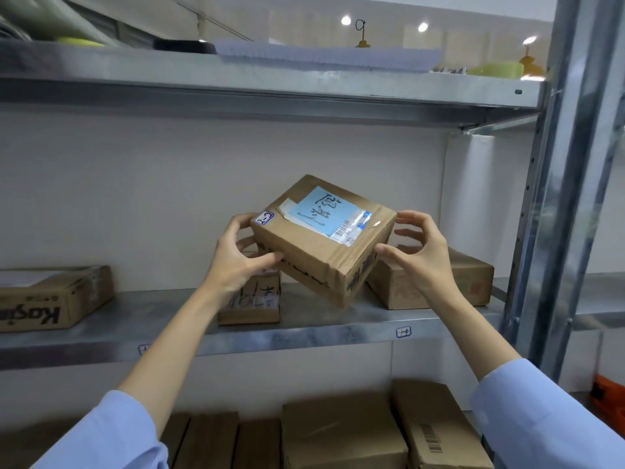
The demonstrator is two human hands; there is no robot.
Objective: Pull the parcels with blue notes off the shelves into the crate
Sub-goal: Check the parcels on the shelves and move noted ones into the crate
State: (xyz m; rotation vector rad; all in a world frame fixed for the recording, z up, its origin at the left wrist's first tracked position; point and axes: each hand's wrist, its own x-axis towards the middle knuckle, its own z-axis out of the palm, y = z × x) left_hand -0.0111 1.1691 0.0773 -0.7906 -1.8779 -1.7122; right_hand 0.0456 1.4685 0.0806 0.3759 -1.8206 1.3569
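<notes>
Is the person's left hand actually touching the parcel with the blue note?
Touching. The head view shows the left hand gripping the parcel, thumb on the front face, fingers round the corner.

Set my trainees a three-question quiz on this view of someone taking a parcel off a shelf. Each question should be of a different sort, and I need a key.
1. True or false: the parcel in the person's hands lies flat on the shelf.
2. The note on top of the parcel is: A yellow, B blue, C pink.
3. Fill in: the ____ hand grips the end of the parcel that bears the small white sticker.
Key: 1 false, it is held tilted. 2 B. 3 left, the left hand.
</notes>
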